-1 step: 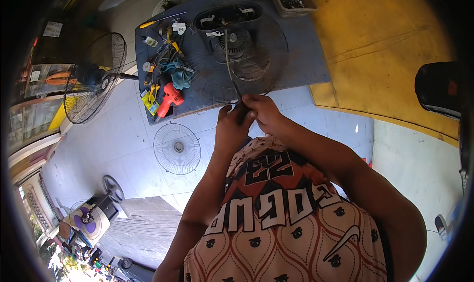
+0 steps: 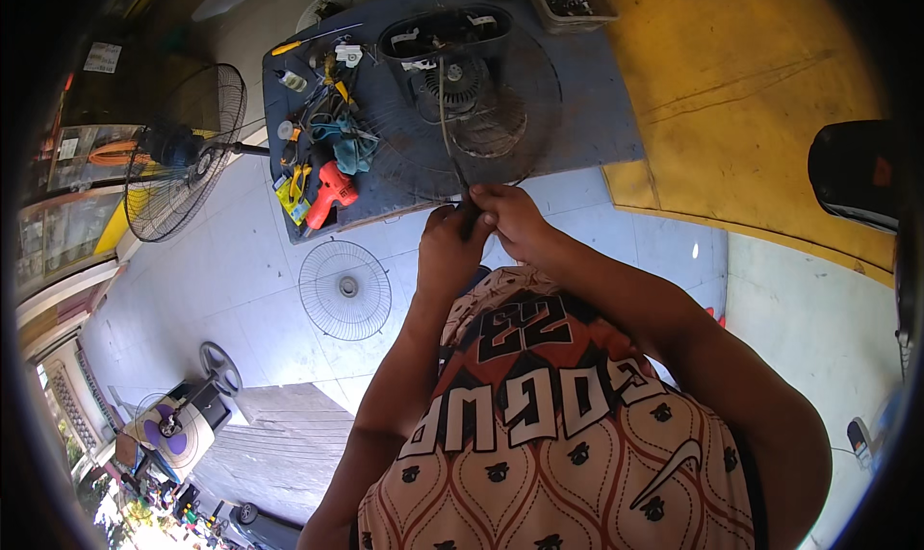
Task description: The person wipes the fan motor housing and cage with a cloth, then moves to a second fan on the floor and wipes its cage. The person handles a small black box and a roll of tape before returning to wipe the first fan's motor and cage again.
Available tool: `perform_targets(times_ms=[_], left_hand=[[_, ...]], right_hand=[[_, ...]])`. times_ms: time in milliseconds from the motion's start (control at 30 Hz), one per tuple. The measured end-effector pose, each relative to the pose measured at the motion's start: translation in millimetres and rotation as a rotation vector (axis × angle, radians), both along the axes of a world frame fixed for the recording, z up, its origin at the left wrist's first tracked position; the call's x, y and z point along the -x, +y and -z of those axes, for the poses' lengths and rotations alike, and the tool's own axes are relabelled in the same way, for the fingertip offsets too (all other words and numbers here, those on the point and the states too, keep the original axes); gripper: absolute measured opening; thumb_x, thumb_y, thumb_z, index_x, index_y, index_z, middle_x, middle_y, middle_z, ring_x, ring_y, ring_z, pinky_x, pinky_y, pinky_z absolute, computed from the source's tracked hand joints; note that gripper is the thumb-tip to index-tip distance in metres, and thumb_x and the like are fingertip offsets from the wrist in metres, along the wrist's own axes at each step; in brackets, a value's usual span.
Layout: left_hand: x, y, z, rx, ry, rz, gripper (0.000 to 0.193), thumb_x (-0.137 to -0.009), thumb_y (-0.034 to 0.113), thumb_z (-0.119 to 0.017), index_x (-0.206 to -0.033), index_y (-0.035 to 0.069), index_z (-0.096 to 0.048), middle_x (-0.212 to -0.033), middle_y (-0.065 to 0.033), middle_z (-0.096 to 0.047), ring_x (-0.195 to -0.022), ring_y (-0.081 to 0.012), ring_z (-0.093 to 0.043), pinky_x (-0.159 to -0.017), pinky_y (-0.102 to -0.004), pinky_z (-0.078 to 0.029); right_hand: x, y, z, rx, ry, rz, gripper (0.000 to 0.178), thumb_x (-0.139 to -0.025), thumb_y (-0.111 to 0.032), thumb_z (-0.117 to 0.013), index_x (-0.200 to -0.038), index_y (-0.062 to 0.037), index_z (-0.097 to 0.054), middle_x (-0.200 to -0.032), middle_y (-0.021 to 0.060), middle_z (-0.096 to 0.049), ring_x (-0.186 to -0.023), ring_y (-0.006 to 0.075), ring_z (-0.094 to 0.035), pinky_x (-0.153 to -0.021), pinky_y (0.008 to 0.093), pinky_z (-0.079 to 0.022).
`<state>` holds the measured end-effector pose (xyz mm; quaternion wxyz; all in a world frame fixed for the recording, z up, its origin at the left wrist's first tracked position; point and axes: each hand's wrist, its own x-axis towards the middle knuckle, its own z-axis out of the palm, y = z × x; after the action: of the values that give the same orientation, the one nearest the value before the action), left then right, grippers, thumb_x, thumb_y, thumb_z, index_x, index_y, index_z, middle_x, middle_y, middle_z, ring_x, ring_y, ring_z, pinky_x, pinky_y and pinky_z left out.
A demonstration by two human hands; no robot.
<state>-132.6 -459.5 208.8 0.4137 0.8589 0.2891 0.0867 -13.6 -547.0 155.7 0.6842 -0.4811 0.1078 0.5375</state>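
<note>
A pale cable (image 2: 445,117) runs from a black fan body (image 2: 452,80) on the blue-grey bench toward me, turning dark near my fingers. My left hand (image 2: 450,242) is closed around the dark end of this cable, just off the bench's front edge. My right hand (image 2: 515,221) pinches the same stretch from the right, its fingertips touching those of my left. What exactly sits between the fingers is partly hidden. A round wire fan grille (image 2: 404,151) lies under the fan body.
Left on the bench are a red power tool (image 2: 332,194), a teal cloth (image 2: 354,153) and a yellow-handled screwdriver (image 2: 287,48). A loose grille (image 2: 348,286) is on the floor. A standing fan (image 2: 188,155) stands left; a parts bin (image 2: 568,1) sits at the far right corner.
The fingers of my left hand have curled in slightly around the dark cable end. Everything else looks the same.
</note>
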Motion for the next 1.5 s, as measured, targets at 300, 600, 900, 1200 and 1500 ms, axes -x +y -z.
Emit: perform_targets(times_ms=[300,600,900,1200,1500], left_hand=[[10,-9,10,0.723,0.190,-0.309,0.042,-0.105,0.036,-0.053,-0.108,-0.001,-0.073,-0.099,-0.0156,-0.076,-0.088,-0.0258,-0.073,-0.075,-0.0373,-0.055],[-37,33,61,0.548,0.133,0.141,0.034,-0.095,0.030,-0.064,-0.111,0.001,-0.072,-0.088,-0.0133,-0.073,-0.085,-0.0248,-0.070,-0.078,-0.0377,-0.054],[-101,12,55,0.517,-0.111,0.563,0.036,-0.087,0.007,-0.076,-0.122,0.009,-0.071,-0.142,-0.0169,-0.058,-0.120,-0.0318,-0.066,-0.100,-0.0398,-0.054],[-83,8,45,0.742,-0.042,0.160,0.055,-0.085,0.007,-0.078,-0.137,0.006,-0.059,-0.138,-0.0166,-0.056,-0.114,-0.0261,-0.065,-0.098,-0.0379,-0.054],[-62,-18,-4,0.056,-0.216,0.308,0.043,-0.083,0.029,-0.085,-0.120,0.011,-0.072,-0.148,-0.0183,-0.043,-0.133,-0.0375,-0.041,-0.110,-0.0477,-0.040]], right_hand=[[4,7,-29,0.014,-0.080,-0.001,0.020,-0.103,-0.020,-0.066,-0.107,-0.0005,-0.071,-0.089,0.0008,-0.064,-0.076,0.0096,-0.050,-0.071,0.0286,-0.041],[-1,-45,-40,-0.015,-0.005,0.091,0.020,-0.106,-0.016,-0.059,-0.118,-0.0011,-0.065,-0.095,0.0017,-0.065,-0.085,0.0124,-0.059,-0.079,0.0288,-0.050],[-23,-95,-40,-0.160,0.359,0.287,0.024,-0.107,-0.032,-0.060,-0.115,-0.0093,-0.059,-0.096,0.0004,-0.063,-0.079,0.0100,-0.061,-0.068,0.0238,-0.054],[-27,-84,-51,-0.109,0.119,0.202,0.042,-0.104,-0.031,-0.067,-0.136,-0.0162,-0.045,-0.096,0.0005,-0.062,-0.081,0.0122,-0.061,-0.066,0.0275,-0.048],[-28,-87,-48,0.007,-0.374,0.034,0.066,-0.098,-0.008,-0.069,-0.151,-0.0129,-0.030,-0.114,0.0083,-0.064,-0.098,0.0160,-0.065,-0.071,0.0303,-0.054]])
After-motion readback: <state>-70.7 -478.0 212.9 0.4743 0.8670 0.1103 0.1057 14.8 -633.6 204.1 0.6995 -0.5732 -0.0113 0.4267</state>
